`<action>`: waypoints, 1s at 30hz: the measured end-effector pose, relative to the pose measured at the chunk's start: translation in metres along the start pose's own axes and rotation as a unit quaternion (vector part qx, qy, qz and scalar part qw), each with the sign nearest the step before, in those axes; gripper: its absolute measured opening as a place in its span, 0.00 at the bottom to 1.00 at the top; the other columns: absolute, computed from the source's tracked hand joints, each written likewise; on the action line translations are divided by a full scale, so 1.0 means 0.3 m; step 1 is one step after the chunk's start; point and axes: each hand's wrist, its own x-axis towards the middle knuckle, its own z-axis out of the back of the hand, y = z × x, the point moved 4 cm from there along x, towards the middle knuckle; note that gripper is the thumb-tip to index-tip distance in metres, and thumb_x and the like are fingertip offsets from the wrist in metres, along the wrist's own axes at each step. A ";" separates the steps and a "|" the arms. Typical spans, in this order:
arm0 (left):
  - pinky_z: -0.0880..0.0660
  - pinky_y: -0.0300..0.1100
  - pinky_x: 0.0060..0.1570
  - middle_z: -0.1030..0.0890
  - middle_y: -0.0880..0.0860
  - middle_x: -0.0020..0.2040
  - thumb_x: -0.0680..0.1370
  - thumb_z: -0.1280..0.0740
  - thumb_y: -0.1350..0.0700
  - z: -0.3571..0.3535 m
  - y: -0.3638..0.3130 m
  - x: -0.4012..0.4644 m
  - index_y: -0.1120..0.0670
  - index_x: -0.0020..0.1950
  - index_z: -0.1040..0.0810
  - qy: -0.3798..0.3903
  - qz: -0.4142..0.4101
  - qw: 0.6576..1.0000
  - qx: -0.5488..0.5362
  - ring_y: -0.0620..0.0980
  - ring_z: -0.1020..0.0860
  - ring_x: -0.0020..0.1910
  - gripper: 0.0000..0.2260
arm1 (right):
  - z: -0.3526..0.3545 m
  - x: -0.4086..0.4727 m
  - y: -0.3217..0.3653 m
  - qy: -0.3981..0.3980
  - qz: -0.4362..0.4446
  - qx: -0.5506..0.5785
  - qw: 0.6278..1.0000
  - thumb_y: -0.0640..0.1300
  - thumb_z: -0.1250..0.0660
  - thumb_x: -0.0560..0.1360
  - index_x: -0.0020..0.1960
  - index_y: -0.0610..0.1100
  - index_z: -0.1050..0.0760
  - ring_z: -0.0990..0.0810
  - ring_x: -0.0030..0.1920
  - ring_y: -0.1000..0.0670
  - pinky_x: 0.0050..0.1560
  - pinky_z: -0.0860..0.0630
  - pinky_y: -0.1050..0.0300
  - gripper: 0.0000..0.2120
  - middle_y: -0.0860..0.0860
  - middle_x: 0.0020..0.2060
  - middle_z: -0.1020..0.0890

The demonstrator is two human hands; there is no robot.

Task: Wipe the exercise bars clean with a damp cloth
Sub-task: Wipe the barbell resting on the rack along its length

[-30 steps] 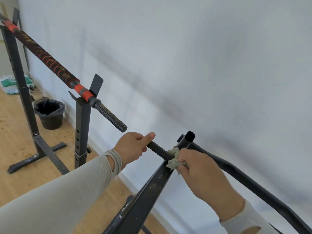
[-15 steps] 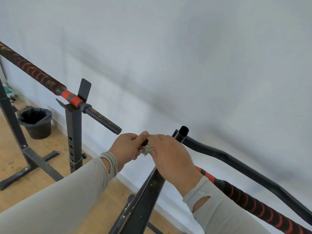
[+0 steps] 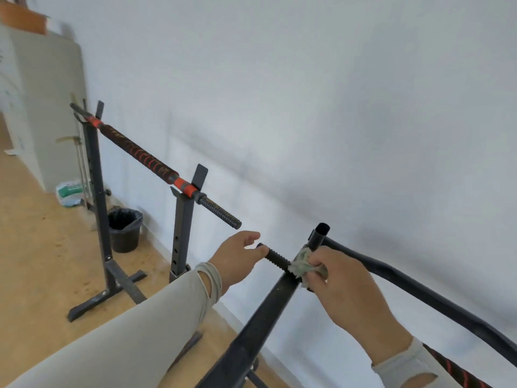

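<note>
Slid back out along the threaded end (image 3: pixel 275 257) since half a second ago, when right hand (image 3: pixel 347 287) was bunched up against the left. Now well apart again, so looks like another back-and-forth scrub pass, probably not done yet. Right hand pinching the damp cloth (image 3: pixel 303 265) around the thread, right by the black upright (image 3: pixel 268 312). Left hand (image 3: pixel 236 260) loosened, fingers half spread, thumb just resting on the bar tip. Further off, second bar (image 3: pixel 145 156) sitting on its stands (image 3: pixel 98 197), untouched. Black bin (image 3: pixel 124 229) by the wall.
</note>
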 end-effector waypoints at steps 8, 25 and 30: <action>0.19 0.48 0.56 0.15 0.53 0.56 0.80 0.36 0.41 0.159 -0.187 -0.546 0.50 0.60 0.18 -0.004 -0.088 0.996 -0.022 0.51 0.17 0.56 0.17 | 0.116 -0.229 0.318 0.010 -0.006 0.400 0.917 0.51 0.28 0.78 0.46 0.52 0.21 0.14 0.44 0.53 0.49 0.16 0.50 0.04 0.54 0.42 0.14; 0.17 0.44 0.44 0.16 0.59 0.48 0.76 0.32 0.62 0.587 -0.047 -1.306 0.59 0.54 0.23 -0.173 -0.133 0.932 -0.290 0.53 0.16 0.43 0.07 | -0.138 -0.701 0.921 0.277 -0.175 0.761 0.560 0.46 0.39 0.85 0.62 0.39 0.21 0.14 0.54 0.41 0.51 0.18 0.48 0.14 0.41 0.52 0.13; 0.16 0.47 0.47 0.16 0.58 0.48 0.78 0.37 0.73 0.730 0.047 -1.379 0.58 0.61 0.24 -0.238 -0.091 0.933 -0.256 0.54 0.15 0.46 0.16 | -0.234 -0.745 1.052 0.343 -0.150 0.735 0.565 0.62 0.41 0.82 0.61 0.41 0.19 0.13 0.53 0.43 0.54 0.19 0.45 0.26 0.42 0.54 0.13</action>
